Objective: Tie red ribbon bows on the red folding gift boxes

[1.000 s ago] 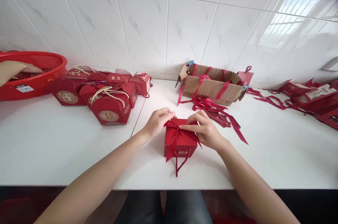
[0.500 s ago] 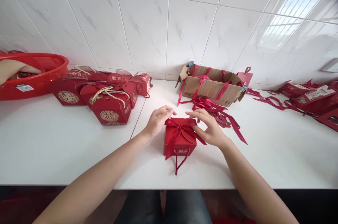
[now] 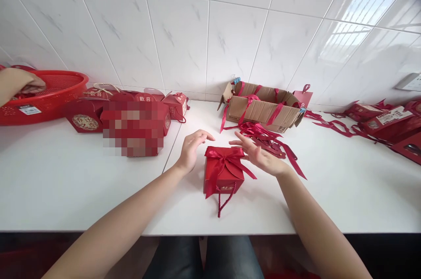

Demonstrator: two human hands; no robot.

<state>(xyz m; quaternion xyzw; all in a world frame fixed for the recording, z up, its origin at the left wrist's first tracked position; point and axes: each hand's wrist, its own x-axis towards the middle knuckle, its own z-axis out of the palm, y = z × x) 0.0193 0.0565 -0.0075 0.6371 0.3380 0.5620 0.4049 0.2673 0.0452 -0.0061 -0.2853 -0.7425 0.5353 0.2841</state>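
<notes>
A red gift box (image 3: 225, 176) stands on the white table in front of me, a red ribbon bow (image 3: 224, 160) tied across its top. From its near side a twisted dark red cord handle (image 3: 226, 203) droops onto the tabletop. My left hand (image 3: 194, 149) hovers just left of the box, fingers stretched out and holding nothing. On the other side my right hand (image 3: 258, 154) is also open, its fingers spread beside the bow's right end. Both hands appear apart from the box.
Behind the box stands a cardboard box (image 3: 259, 110) hung with ribbons, and loose red ribbons (image 3: 263, 136) lie before it. Several red gift boxes (image 3: 85, 116) stand left, partly pixelated. Another person's hand (image 3: 28, 81) reaches into a red plastic basket (image 3: 66, 94). More red boxes (image 3: 388, 121) lie right.
Both my hands have drawn slightly outward from the bow, and my right fingers have straightened. The gift box has stayed in place. The other person's hand has shifted in the basket.
</notes>
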